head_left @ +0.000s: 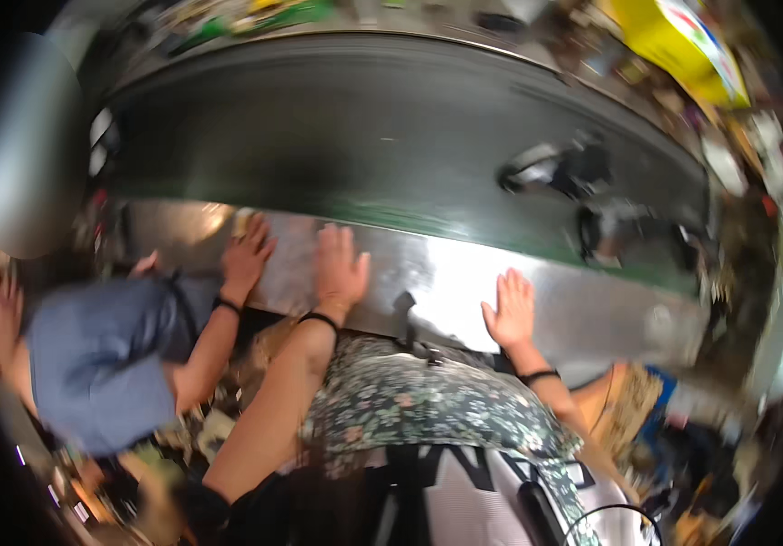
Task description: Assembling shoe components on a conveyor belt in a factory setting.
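Observation:
My left hand [340, 269] lies flat with its fingers stretched out on the bare metal ledge [391, 273] in front of me, a dark band round its wrist. To the right, my right hand [512, 309] rests on the same ledge, open, thumb held apart from the fingers, beside a bright glare patch. Neither hand holds anything. Beyond the ledge runs a wide dark belt [319, 127] with a green strip along its near edge. On its right part lie a dark and grey object [560, 168] and another dark object [633, 237], both too blurred to name.
Close on my left stands a co-worker in a blue-grey top [105, 355], one hand [248, 250] on the ledge. A yellow bag [678, 50] is at the far right. Blurred clutter lines the far side, and a cardboard piece [624, 405] sits low on my right.

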The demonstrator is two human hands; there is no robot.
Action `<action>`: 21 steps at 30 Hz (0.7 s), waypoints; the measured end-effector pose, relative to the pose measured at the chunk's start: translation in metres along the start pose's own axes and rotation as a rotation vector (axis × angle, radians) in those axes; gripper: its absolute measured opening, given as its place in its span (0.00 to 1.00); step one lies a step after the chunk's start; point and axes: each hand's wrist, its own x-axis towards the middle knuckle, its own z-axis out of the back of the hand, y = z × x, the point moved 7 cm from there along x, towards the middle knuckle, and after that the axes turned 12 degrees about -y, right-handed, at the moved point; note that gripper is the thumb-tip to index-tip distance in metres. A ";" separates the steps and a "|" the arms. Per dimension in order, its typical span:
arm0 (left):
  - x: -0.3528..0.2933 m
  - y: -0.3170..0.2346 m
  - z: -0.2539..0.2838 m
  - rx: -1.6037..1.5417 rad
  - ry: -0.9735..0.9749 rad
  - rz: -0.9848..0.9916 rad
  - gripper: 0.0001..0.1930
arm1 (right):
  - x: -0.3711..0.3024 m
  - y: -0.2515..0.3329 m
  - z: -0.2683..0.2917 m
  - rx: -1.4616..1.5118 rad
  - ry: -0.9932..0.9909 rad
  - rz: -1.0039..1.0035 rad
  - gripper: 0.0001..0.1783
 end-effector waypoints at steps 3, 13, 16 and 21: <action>0.005 -0.001 0.005 0.042 0.033 0.004 0.35 | 0.004 0.003 0.007 0.047 -0.092 0.004 0.36; -0.009 -0.008 -0.014 0.105 -0.032 -0.032 0.34 | -0.054 0.027 0.041 0.265 -0.436 -0.306 0.24; -0.010 -0.016 -0.011 0.096 -0.023 -0.041 0.34 | -0.148 0.056 0.033 0.667 -0.471 -0.534 0.18; -0.010 -0.014 -0.017 0.110 -0.009 -0.066 0.34 | -0.344 0.078 -0.011 0.784 -0.099 -0.718 0.22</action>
